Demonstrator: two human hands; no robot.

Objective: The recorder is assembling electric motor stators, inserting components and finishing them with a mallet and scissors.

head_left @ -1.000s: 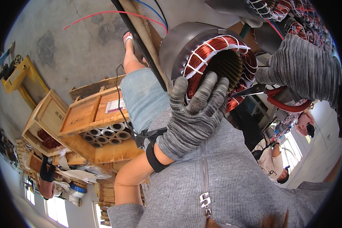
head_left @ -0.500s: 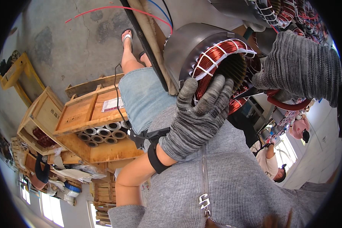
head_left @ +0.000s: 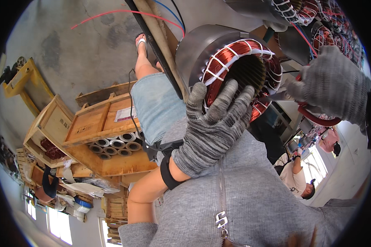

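A motor stator [head_left: 196, 49] in a dark grey metal housing lies with its end towards me. Red-brown copper windings [head_left: 220, 68] laced with white cord ring its dark slotted bore. My left hand [head_left: 218, 123], in a grey knit glove, grips the near side of the windings, thumb at the outer edge and fingertips over the bore's lip. To the right, my gloved right hand [head_left: 332, 84] is closed on red-handled scissors [head_left: 317, 118]. Their blades point left at the winding's right side; the tips are hard to make out.
More wound stators [head_left: 323, 37] with loose leads crowd the upper right. A thin red wire [head_left: 123, 11] arcs out past a padded bench edge [head_left: 152, 24]. Wooden crates [head_left: 99, 123], one holding several metal cores, stand on the left. Another person [head_left: 294, 175] is at lower right.
My right hand has shifted slightly down and right, away from the windings, with the scissors, now showing more of them. My left hand stays on the windings.
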